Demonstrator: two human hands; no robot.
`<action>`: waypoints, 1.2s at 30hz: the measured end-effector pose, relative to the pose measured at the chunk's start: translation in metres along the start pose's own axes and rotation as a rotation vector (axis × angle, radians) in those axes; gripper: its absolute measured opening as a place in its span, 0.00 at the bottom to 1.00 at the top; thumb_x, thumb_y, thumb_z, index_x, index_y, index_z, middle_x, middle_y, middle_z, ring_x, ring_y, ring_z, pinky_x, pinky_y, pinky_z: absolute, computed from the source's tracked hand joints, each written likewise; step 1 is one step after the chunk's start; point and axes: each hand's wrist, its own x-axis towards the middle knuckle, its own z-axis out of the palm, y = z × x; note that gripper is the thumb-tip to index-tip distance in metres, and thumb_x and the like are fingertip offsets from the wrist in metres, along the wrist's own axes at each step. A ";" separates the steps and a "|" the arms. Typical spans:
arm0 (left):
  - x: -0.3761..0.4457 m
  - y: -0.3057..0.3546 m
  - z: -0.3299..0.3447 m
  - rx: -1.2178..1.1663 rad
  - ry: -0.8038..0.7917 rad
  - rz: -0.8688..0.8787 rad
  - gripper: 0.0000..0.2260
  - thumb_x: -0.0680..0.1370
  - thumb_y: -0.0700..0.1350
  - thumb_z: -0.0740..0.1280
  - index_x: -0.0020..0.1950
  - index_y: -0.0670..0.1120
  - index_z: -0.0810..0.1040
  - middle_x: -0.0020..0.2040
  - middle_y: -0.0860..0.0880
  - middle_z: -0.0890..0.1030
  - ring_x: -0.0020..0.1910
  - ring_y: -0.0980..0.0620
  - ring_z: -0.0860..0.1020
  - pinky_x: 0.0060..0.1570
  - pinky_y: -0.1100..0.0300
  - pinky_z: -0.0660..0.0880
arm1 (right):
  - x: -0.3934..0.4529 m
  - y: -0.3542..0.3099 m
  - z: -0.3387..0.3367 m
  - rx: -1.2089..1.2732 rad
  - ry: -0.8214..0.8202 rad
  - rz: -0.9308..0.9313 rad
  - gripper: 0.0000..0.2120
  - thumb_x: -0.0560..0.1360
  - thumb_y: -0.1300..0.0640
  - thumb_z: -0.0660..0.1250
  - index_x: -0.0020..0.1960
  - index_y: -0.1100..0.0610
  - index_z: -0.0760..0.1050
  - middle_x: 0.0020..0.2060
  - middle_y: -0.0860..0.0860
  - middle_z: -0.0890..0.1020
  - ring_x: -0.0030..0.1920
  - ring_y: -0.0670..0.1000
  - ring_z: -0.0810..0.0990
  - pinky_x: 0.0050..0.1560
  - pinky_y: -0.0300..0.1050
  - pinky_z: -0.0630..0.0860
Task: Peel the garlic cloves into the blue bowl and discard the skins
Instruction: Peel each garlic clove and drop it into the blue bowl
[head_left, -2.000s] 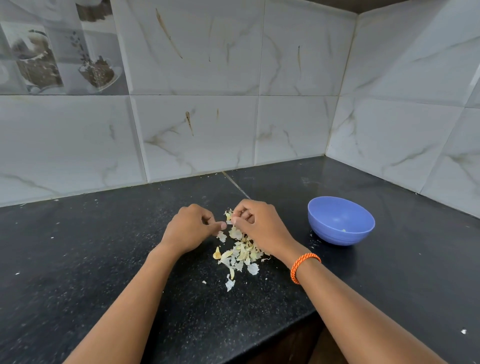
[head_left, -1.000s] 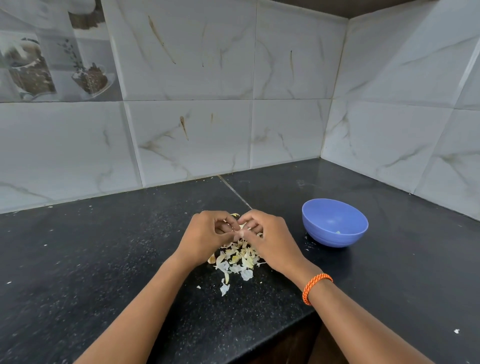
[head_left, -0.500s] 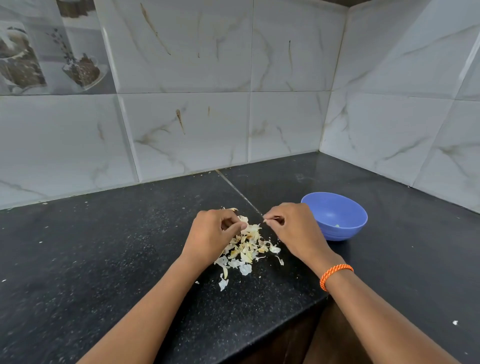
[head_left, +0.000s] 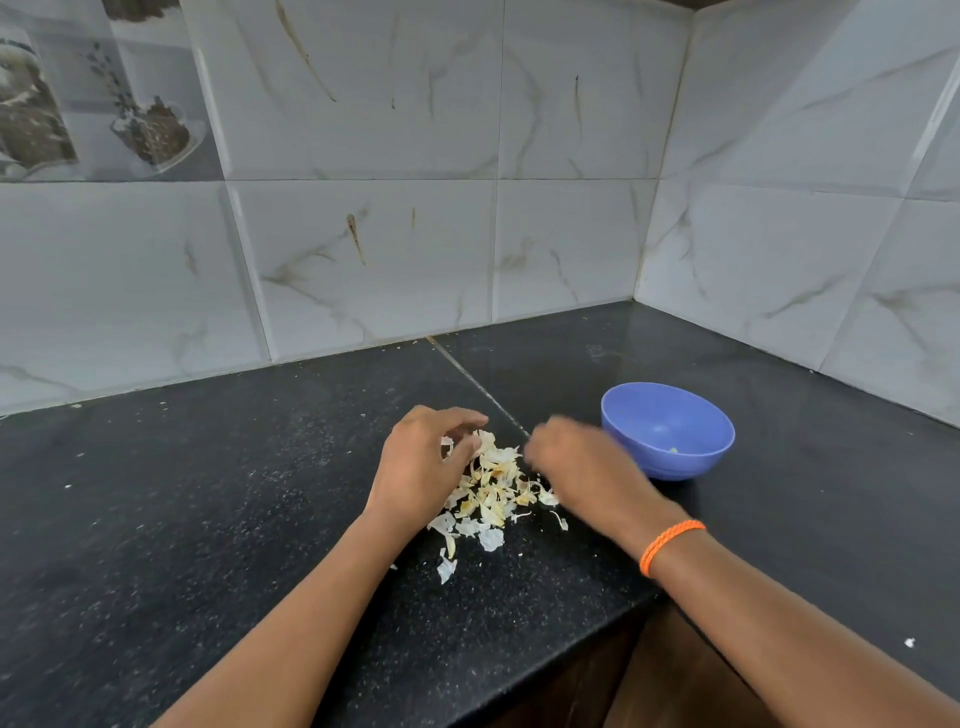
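Garlic skins (head_left: 485, 493) lie in one loose heap near the surface's (head_left: 208, 519) front edge, between two hands. The left hand (head_left: 421, 465) curls over the heap's left side, what it holds hidden. The right hand (head_left: 576, 467) is blurred; its grip cannot be told. One blue bowl (head_left: 667, 428) stands just beyond it, toward the back right corner.

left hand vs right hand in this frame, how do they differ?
The left hand is sharp in the picture, its curled fingers at the far left edge of the pile of pale papery garlic skins; the right hand is motion-blurred, between the pile and the round blue plastic bowl. Only the right wrist wears an orange braided band. What either hand holds cannot be told. Both are over the black speckled counter.
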 end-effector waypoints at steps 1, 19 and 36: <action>-0.001 0.000 0.000 -0.007 0.010 -0.019 0.09 0.83 0.47 0.73 0.61 0.59 0.86 0.45 0.59 0.84 0.51 0.62 0.78 0.50 0.65 0.72 | -0.003 -0.005 0.003 -0.020 -0.080 -0.057 0.15 0.76 0.70 0.68 0.56 0.55 0.82 0.50 0.51 0.81 0.52 0.55 0.80 0.42 0.53 0.80; -0.006 0.017 0.014 -0.126 -0.046 -0.052 0.07 0.77 0.60 0.78 0.52 0.61 0.88 0.46 0.68 0.85 0.53 0.61 0.77 0.53 0.57 0.76 | -0.003 0.003 -0.008 0.785 0.302 0.246 0.07 0.80 0.62 0.75 0.51 0.51 0.89 0.41 0.41 0.87 0.41 0.46 0.86 0.44 0.41 0.81; -0.008 0.027 0.012 -0.184 -0.012 -0.026 0.05 0.78 0.49 0.79 0.42 0.55 0.86 0.42 0.61 0.86 0.47 0.55 0.82 0.51 0.54 0.77 | -0.012 -0.013 0.013 0.917 0.440 0.339 0.06 0.77 0.60 0.79 0.52 0.52 0.88 0.45 0.42 0.88 0.41 0.46 0.87 0.42 0.36 0.80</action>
